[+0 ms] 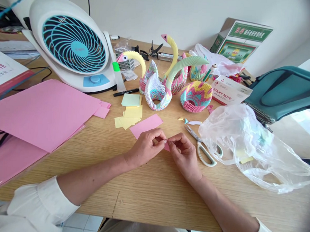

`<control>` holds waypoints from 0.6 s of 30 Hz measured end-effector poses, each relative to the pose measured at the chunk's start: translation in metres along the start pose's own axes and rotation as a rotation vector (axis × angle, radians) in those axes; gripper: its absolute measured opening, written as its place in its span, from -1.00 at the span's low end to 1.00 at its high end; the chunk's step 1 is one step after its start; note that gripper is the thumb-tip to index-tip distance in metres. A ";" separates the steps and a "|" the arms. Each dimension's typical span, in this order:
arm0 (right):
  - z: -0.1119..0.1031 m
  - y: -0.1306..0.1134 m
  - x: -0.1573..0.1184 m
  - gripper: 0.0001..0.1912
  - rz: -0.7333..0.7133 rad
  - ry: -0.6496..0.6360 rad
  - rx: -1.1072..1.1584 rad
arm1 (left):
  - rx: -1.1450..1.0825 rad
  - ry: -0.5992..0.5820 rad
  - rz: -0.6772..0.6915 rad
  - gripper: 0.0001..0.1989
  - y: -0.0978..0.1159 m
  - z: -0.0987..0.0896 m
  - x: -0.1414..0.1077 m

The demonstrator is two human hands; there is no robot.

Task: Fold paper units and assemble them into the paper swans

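My left hand [148,146] and my right hand [182,153] meet over the middle of the table, both with thumb and forefinger pinched. Between the fingertips is a small piece of pink paper [167,147], mostly covered by the fingers. Just beyond my left hand lies a pink paper strip [146,125], partly hidden under the knuckles. To the right of my right hand rest scissors [206,155] with pale handles, their blades pointing away. Yellow paper slips [127,121] and a pale green stack [131,100] lie beyond the pink strip.
Folded-paper swans [158,92] and a round paper bowl [196,96] stand at the back. Large pink sheets [44,112] and a white fan [70,45] occupy the left. A clear plastic bag [229,130], a sticky note box [230,90] and a teal bag [288,92] are at right.
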State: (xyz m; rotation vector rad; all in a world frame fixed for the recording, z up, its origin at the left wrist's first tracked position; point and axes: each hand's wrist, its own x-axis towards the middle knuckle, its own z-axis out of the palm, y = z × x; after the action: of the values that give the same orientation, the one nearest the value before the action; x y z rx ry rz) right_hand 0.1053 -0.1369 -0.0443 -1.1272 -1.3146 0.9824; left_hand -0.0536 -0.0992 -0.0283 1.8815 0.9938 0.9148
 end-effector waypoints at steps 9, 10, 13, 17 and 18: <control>-0.005 -0.002 0.005 -0.72 0.148 -0.082 0.145 | 0.245 0.007 0.201 -0.85 0.002 -0.003 -0.003; -0.005 -0.002 0.006 -0.73 0.159 -0.086 0.161 | 0.253 0.003 0.209 -0.84 0.002 -0.003 -0.003; -0.004 -0.001 0.007 -0.75 0.182 -0.090 0.206 | 0.264 0.003 0.204 -0.85 0.001 -0.003 -0.003; -0.004 0.002 0.008 -0.75 0.207 -0.078 0.205 | 0.243 0.026 0.207 -0.85 -0.001 -0.002 -0.002; -0.005 0.003 0.008 -0.75 0.211 -0.078 0.194 | 0.229 0.037 0.212 -0.84 -0.001 -0.002 -0.001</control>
State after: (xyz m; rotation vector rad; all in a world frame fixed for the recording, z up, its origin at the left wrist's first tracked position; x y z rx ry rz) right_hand 0.1104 -0.1289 -0.0448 -1.1017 -1.1488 1.2916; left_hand -0.0560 -0.0992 -0.0290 2.2025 0.9682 0.9949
